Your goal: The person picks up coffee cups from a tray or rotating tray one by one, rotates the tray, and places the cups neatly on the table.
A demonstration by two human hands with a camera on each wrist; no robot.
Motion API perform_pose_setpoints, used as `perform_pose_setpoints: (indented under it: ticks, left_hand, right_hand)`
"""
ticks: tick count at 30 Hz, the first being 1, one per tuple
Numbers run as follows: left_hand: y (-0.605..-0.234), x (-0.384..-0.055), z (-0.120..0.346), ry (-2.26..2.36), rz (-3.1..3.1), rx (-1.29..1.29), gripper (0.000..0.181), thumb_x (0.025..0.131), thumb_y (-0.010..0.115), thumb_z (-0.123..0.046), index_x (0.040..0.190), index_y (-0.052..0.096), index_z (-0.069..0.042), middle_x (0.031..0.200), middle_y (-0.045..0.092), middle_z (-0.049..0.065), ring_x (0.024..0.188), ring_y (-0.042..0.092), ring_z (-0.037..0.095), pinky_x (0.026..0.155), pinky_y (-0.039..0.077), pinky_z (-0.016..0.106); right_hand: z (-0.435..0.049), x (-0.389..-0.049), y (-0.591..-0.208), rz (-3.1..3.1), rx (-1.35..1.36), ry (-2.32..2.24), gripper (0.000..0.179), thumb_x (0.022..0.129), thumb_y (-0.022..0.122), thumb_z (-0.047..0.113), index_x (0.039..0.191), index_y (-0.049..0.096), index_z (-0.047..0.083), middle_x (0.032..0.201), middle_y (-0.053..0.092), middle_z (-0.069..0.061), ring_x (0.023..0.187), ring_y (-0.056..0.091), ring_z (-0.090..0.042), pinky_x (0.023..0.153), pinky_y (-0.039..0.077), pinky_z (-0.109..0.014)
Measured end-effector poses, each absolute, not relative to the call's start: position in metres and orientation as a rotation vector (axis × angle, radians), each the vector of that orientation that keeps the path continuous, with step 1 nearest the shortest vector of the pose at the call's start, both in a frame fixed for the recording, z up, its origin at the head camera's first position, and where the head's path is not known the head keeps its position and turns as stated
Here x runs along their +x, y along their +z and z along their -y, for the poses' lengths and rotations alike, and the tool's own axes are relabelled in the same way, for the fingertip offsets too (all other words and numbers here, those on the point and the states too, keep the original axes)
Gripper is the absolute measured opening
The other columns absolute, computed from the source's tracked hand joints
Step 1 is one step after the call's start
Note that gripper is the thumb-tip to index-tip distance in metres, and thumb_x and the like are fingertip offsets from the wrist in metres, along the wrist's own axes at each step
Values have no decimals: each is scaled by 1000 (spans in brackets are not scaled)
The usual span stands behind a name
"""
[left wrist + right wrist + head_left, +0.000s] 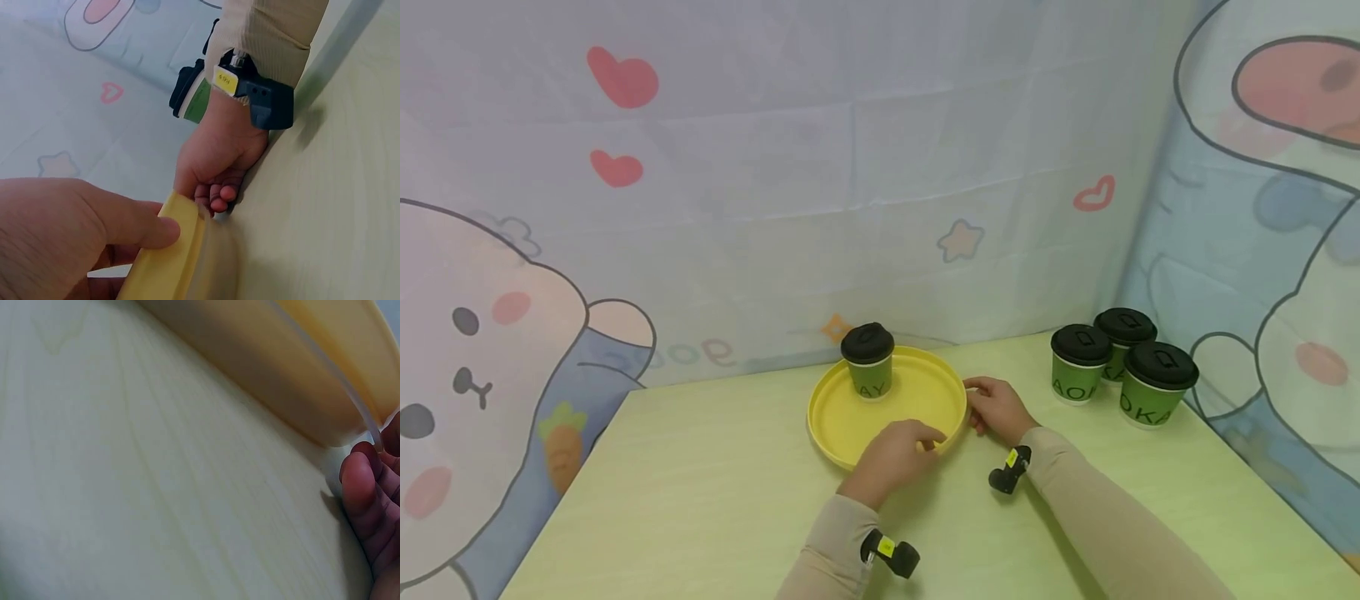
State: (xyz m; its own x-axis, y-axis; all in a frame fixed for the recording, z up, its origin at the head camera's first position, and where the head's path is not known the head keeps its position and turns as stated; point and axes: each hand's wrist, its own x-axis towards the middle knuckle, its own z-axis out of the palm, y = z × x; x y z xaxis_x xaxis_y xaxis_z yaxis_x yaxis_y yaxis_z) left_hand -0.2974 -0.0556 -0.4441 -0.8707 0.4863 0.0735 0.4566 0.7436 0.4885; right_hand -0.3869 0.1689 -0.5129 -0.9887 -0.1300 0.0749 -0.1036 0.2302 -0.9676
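Note:
A round yellow tray (925, 396) with a raised rim lies on the table, bearing one green paper cup (871, 379) with a black lid, upright toward its back left. My left hand (891, 458) is at the tray's front edge. In the left wrist view its thumb (164, 231) presses on the yellow rim while the other fingers go behind it, pinching the rim. At the tray's right edge, my right hand (998, 408) holds the rim with curled fingers (359, 481), seen close up in the right wrist view.
Three more lidded green cups stand grouped at the table's back right: a left one (1078, 379), a rear one (1123, 325) and a front one (1153, 400). A printed cloth (775, 208) hangs behind the table (700, 500) and along its right side.

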Motion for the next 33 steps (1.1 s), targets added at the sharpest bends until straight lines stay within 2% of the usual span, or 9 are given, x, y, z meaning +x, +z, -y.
perform_pose_setpoints:
  ticks: [7, 15, 22, 25, 30, 33]
  left_hand:
    - [-443, -301, 74, 838, -2761, 836, 24, 93, 70, -16, 116, 77, -16, 94, 68, -8, 86, 58, 8, 78, 49, 27]
    - [-438, -300, 92, 867, -2691, 834, 22, 90, 74, -15, 111, 79, -17, 97, 71, -7, 89, 63, 9, 82, 51, 28]
    - [-431, -295, 101, 880, -2659, 800, 22, 89, 70, -9, 107, 79, -16, 101, 72, -5, 94, 63, 12, 82, 52, 30]
    - [-426, -294, 99, 861, -2669, 777, 22, 90, 71, -13, 111, 76, -15, 101, 71, -2, 95, 63, 14, 84, 51, 33]
    - [-421, -297, 83, 815, -2743, 697, 38, 91, 71, -26, 127, 69, -15, 107, 69, 4, 97, 63, 19, 84, 51, 39]
    - [-422, -300, 68, 771, -2790, 647, 43, 91, 71, -33, 130, 67, -16, 107, 69, 4, 96, 64, 18, 83, 51, 39]
  right_hand:
    - [-167, -385, -510, -2458, -209, -1904, 36, 101, 54, 15, 131, 60, -3, 68, 61, -9, 51, 56, -17, 50, 53, -31]
    - [-167, -384, -512, -2457, -224, -1917, 35, 101, 54, 12, 131, 60, -5, 68, 61, -10, 50, 56, -17, 49, 52, -31]
    - [-169, -386, -514, -2466, -243, -1905, 34, 101, 53, 13, 130, 61, -4, 68, 61, -9, 50, 56, -17, 50, 52, -31]
    - [-169, -388, -516, -2467, -247, -1904, 34, 101, 53, 13, 130, 61, -3, 68, 62, -10, 50, 56, -18, 50, 52, -31]
    - [-170, -390, -518, -2473, -268, -1903, 34, 100, 52, 12, 130, 61, -3, 67, 62, -9, 50, 56, -18, 50, 53, -32]
    - [-169, -389, -517, -2469, -262, -1916, 35, 100, 52, 11, 129, 61, -4, 67, 62, -10, 49, 56, -18, 49, 52, -32]
